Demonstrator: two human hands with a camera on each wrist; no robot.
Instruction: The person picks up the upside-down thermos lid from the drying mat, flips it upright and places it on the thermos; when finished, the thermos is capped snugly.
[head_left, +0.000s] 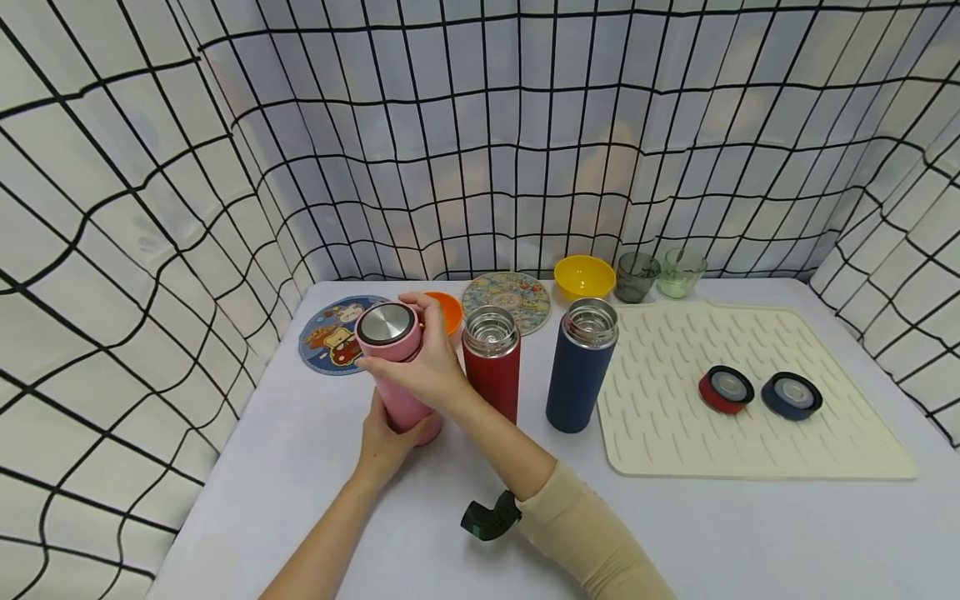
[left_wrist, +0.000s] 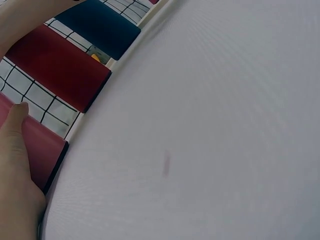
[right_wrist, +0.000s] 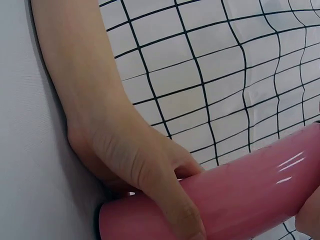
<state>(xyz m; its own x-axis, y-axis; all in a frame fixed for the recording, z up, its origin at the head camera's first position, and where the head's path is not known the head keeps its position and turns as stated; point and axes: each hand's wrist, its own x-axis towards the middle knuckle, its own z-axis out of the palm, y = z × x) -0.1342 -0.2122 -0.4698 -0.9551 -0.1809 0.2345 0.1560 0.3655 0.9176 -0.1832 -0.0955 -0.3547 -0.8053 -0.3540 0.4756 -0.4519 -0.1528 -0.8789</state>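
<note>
A pink thermos bottle [head_left: 399,402] stands upright on the table with a steel-topped lid [head_left: 386,323] on its mouth. My left hand [head_left: 384,442] grips the bottle low down, near its base. Up at the top, my right hand [head_left: 427,362] holds the lid's side between thumb and fingers. Just right of it stand a red thermos bottle [head_left: 493,375] and a blue thermos bottle [head_left: 576,379], both without lids. The left wrist view shows the left thumb lying across the pink body [left_wrist: 42,150]. Only a bit of the right hand [right_wrist: 310,217] enters the right wrist view.
A red lid [head_left: 725,389] and a blue lid [head_left: 792,396] lie on the cream mat [head_left: 675,450] at right. Behind are a round blue coaster [head_left: 318,337], an orange bowl [head_left: 450,310], a patterned coaster [head_left: 510,296], a yellow bowl [head_left: 585,279] and two glasses [head_left: 636,279]. Black netting surrounds the table.
</note>
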